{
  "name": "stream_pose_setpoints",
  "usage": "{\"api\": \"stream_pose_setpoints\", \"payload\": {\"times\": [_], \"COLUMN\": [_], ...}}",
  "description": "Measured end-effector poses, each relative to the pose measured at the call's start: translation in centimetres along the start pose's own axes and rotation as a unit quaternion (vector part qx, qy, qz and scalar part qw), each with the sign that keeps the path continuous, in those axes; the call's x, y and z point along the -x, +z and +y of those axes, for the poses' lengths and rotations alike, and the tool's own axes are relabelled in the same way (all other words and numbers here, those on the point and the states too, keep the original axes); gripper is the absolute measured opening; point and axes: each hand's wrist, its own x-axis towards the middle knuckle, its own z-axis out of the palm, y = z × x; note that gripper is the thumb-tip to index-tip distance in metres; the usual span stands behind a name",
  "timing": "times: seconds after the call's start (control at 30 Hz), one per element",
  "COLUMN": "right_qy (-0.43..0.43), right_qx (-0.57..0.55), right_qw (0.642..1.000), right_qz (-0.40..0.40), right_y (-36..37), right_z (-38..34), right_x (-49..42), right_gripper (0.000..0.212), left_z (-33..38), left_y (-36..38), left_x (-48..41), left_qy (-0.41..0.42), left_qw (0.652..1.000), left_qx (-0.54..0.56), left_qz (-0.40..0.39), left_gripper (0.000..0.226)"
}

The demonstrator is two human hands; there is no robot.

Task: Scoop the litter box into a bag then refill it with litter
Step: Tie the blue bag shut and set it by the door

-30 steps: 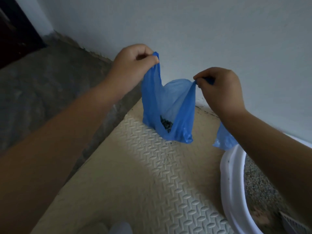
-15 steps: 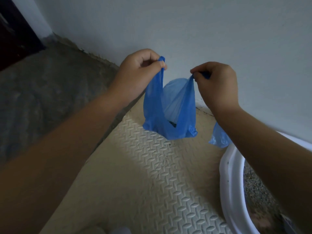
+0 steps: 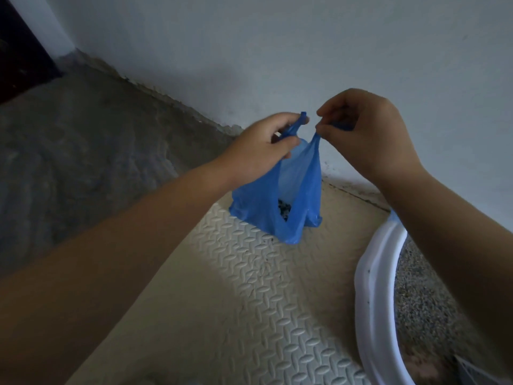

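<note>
A small blue plastic bag (image 3: 280, 207) hangs in the air over the floor mat, with dark scooped clumps (image 3: 284, 211) showing at its bottom. My left hand (image 3: 263, 147) pinches the bag's left handle and my right hand (image 3: 366, 129) pinches the right handle; the two handles are almost touching. The white litter box (image 3: 369, 295) sits at the lower right, with grey litter (image 3: 424, 307) inside. My right forearm hides part of the box. A pale ribbed scoop (image 3: 472, 369) shows in the box at the bottom right corner.
A beige foam mat (image 3: 249, 295) with a ribbed pattern lies under the bag and box. Bare grey concrete floor (image 3: 83, 151) stretches to the left. A pale wall (image 3: 277, 51) rises just behind, and a dark doorway (image 3: 16, 51) sits at the far left.
My hands have come together, closing the gap between the two handles and narrowing the bag's mouth. The bag sits lower in the view than before.
</note>
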Motion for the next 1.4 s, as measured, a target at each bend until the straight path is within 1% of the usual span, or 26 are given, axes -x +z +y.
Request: {"api": "stream_pose_setpoints", "payload": {"times": [0.07,0.13,0.23,0.3,0.4,0.47,0.6,0.73,0.8,0.87,0.93,1.0,1.13,1.23,1.33,1.4], "right_qy": [-0.027,-0.039,-0.035,-0.027,-0.043,-0.055,-0.063,-0.091,-0.082,-0.064,-0.062,-0.063,-0.067,-0.07,-0.082,-0.104], "right_qx": [-0.003,-0.006,0.002,-0.009,0.007,0.028,0.075,0.121,0.121,0.103,0.1,0.1,0.086,0.073,0.079,0.088], "right_qw": [0.999,0.999,0.999,0.999,0.998,0.996,0.994,0.986,0.986,0.991,0.992,0.992,0.994,0.995,0.993,0.99], "right_qz": [-0.016,-0.029,-0.039,-0.046,-0.055,-0.059,-0.044,-0.072,-0.076,-0.064,-0.049,-0.039,-0.02,-0.013,-0.022,-0.034], "right_y": [-0.4,-0.8,-1.1,-1.1,-1.3,-1.5,-2.0,-2.6,-2.8,-2.8,-2.6,-2.5,-2.2,-2.0,-1.7,-1.4], "right_z": [-0.1,0.0,0.3,0.5,0.7,1.0,2.4,3.6,4.1,4.4,4.6,4.6,4.7,4.8,5.0,5.0], "right_x": [0.1,0.1,0.0,0.0,0.1,0.0,-0.1,0.3,0.4,0.5,0.6,0.6,0.3,0.3,0.3,0.3], "right_gripper": [0.02,0.024,0.025,0.025,0.024,0.022,0.013,0.013,0.009,0.007,0.007,0.006,0.006,0.006,0.005,0.005], "left_z": [0.2,0.3,0.3,0.2,-0.2,-0.4,-0.9,-0.9,-1.1,-1.2,-1.4,-1.7,-2.3,-2.6,-2.8,-2.8], "left_y": [0.6,1.1,2.0,2.4,2.9,3.0,2.9,3.0,3.0,2.9,2.8,2.8,3.3,3.6,4.1,4.3], "left_x": [-0.2,-0.4,-0.8,-0.9,-1.1,-1.1,-1.2,-1.2,-1.2,-1.1,-0.9,-0.8,-1.1,-1.1,-0.9,-0.8], "left_qy": [0.0,0.015,0.024,0.021,0.027,0.023,0.012,0.007,0.005,-0.001,0.003,0.016,-0.018,-0.026,-0.032,-0.039], "left_qw": [1.0,0.999,0.998,0.998,0.998,0.998,0.998,0.998,0.998,0.999,0.999,1.0,0.996,0.995,0.995,0.994], "left_qx": [-0.011,-0.036,-0.05,-0.051,-0.063,-0.06,-0.066,-0.066,-0.053,-0.026,-0.013,-0.001,0.065,0.085,0.076,0.072], "left_qz": [-0.03,-0.037,-0.026,-0.019,-0.003,0.005,-0.006,-0.012,-0.018,-0.028,-0.035,-0.018,0.05,0.054,0.059,0.069], "left_gripper": [0.034,0.034,0.031,0.025,0.014,0.012,0.015,0.017,0.017,0.019,0.027,0.028,0.01,0.004,0.009,0.01]}}
